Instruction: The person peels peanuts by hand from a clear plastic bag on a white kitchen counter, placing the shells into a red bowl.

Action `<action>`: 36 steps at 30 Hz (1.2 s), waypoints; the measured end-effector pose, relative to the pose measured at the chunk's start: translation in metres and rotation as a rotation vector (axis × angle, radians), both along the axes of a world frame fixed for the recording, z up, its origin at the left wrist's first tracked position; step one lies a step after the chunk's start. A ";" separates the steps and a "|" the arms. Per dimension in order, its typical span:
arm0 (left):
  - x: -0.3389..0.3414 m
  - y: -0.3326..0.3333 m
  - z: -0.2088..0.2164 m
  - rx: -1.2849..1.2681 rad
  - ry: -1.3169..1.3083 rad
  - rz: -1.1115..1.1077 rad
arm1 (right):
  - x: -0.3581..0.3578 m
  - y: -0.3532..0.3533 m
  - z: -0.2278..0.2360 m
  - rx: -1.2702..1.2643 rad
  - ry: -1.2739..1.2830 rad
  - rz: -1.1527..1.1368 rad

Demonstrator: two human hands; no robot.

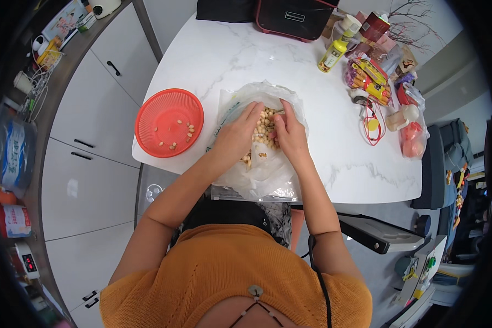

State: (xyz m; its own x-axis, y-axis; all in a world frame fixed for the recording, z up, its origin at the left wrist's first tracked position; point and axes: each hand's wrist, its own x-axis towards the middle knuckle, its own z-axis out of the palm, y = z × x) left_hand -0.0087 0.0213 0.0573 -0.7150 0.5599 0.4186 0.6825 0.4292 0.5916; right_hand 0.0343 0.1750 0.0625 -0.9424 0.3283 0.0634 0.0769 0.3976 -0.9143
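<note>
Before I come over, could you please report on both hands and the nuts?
Left hand and right hand at the bag. Nuts between them, inside it. Red basket to the left, not in the way.

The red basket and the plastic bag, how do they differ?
The red basket is round and firm-looking; the plastic bag is whitish and crumpled. The bag holds many pale nut-like pieces, the basket only a few. The left hand and right hand are at the bag; neither touches the basket. Both containers sit on the white table.
</note>
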 end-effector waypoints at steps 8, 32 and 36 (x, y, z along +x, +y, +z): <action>-0.033 0.004 -0.022 -0.129 -0.143 0.103 | -0.048 0.011 -0.012 0.553 0.108 0.056; -0.028 -0.001 -0.031 -0.054 -0.069 0.056 | -0.041 0.024 -0.044 0.313 0.319 0.012; -0.027 -0.001 -0.031 0.040 -0.120 0.063 | -0.043 0.023 -0.049 0.284 0.357 0.001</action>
